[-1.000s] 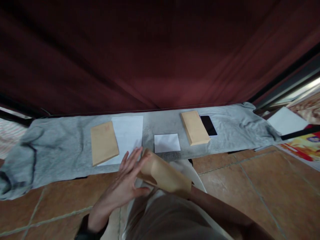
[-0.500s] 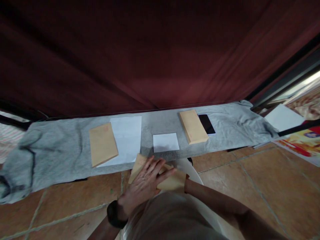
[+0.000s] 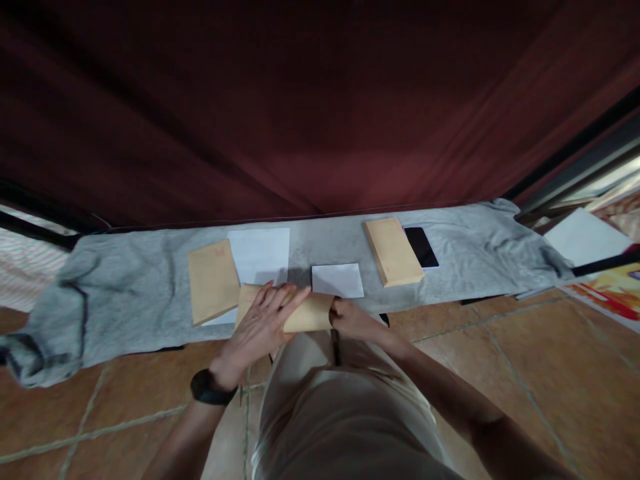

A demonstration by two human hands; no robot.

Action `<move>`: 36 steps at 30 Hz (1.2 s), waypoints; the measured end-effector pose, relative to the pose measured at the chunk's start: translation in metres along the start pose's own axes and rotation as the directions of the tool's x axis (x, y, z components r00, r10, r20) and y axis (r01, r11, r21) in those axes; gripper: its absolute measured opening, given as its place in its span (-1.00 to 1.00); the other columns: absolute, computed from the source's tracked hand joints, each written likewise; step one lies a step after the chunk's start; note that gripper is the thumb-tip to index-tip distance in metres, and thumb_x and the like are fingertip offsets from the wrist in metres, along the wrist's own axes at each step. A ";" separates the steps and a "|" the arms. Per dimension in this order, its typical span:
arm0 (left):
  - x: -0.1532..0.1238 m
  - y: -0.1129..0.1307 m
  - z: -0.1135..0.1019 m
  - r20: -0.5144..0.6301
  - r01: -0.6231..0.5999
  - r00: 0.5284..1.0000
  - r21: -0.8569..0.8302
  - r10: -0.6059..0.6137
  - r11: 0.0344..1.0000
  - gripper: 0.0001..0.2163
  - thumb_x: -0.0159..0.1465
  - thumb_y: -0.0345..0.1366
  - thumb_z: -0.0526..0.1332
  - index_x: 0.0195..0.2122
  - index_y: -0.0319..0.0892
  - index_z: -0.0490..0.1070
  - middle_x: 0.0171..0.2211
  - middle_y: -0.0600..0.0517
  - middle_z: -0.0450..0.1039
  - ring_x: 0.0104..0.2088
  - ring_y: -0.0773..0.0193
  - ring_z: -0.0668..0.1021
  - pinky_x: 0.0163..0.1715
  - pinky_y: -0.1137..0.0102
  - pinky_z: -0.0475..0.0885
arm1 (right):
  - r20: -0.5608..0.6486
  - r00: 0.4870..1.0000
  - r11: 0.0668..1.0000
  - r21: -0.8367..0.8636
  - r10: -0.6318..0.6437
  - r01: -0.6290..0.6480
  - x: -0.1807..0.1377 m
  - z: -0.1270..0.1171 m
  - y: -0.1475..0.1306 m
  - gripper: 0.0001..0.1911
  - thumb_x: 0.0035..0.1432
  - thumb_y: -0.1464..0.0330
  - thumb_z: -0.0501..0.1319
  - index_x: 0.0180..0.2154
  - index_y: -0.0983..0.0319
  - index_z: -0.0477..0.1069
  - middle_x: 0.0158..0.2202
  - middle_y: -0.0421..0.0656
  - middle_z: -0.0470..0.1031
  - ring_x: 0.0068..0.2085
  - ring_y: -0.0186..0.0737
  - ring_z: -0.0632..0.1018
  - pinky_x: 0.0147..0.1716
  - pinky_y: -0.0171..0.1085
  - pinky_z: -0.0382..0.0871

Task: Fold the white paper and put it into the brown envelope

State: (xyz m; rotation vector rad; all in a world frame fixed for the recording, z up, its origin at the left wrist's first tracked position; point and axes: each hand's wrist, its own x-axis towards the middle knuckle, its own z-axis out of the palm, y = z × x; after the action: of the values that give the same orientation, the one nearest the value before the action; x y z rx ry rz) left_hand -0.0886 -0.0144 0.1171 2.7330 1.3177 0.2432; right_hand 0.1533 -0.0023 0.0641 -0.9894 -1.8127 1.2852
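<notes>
A brown paper envelope [image 3: 311,312] lies crosswise at the near edge of the cloth-covered surface, above my lap. My left hand [image 3: 263,321] grips its left part, palm down, the fingers stretched over the paper and the thumb apart. At the envelope's right end is the dark opening, where my right hand [image 3: 354,320] is closed; its fingertips are hidden in or behind the paper edge. Just beyond the envelope lies a small white card or paper [image 3: 339,279]. To the left, another brown envelope [image 3: 214,281] partly covers a white sheet [image 3: 261,253].
A thick stack of brown envelopes [image 3: 394,252] lies to the right, against a dark-screened phone [image 3: 421,247]. Grey cloth [image 3: 135,293] covers the long narrow surface. Behind it hangs a dark red curtain [image 3: 320,133]. A colourful printed box or bag [image 3: 607,293] is at the far right.
The envelope has moved forward and left onto the surface's near edge, with both hands. My right hand, earlier inside the envelope to the wrist, has drawn back to its opening.
</notes>
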 end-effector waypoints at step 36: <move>0.034 -0.091 0.034 0.217 0.290 0.938 -0.069 -0.270 0.954 0.00 0.12 -0.12 0.35 0.48 0.00 -0.25 0.39 -0.19 0.11 0.38 -0.12 0.20 0.35 -0.12 -0.03 | -0.251 0.953 0.672 -0.737 -0.171 -0.073 -0.015 -0.028 0.095 -0.53 0.40 0.36 0.02 0.28 0.23 0.31 0.29 0.01 0.37 0.33 -0.04 0.32 0.34 0.08 0.19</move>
State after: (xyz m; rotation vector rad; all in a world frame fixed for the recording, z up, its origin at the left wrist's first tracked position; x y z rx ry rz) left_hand -0.1314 0.0681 0.0728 2.3742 1.5632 0.0020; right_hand 0.2022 0.0168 -0.0209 -1.4495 -2.1157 0.2612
